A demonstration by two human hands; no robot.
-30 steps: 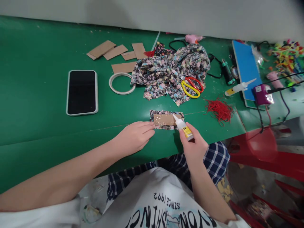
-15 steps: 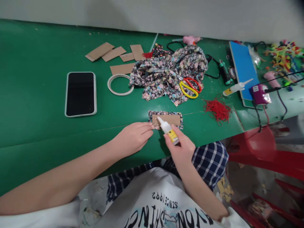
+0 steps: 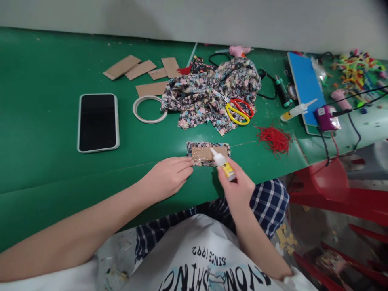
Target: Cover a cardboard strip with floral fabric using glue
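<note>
A strip of cardboard (image 3: 201,154) lies on a slightly larger piece of floral fabric (image 3: 209,144) near the table's front edge. Shiny wet glue covers the cardboard's left part. In my right hand (image 3: 238,182) is a small glue bottle (image 3: 224,165) with a yellow label, tilted so its white nozzle is over the middle of the cardboard. My left hand (image 3: 171,174) rests flat beside the piece, fingers stretched out, the fingertips touching its lower left corner.
Behind the work lie crumpled floral cloth (image 3: 212,93), scissors (image 3: 238,112), a tape roll (image 3: 149,109) and cardboard pieces (image 3: 123,66). To the left is a phone (image 3: 98,122). At right are red string (image 3: 274,139), a second glue bottle (image 3: 298,111) and a purple box (image 3: 327,118) with cables.
My right hand has moved the glue bottle's nozzle rightward along the cardboard, and the shiny glue reaches further right. My left hand stays at the corner. The whole view has shifted slightly.
</note>
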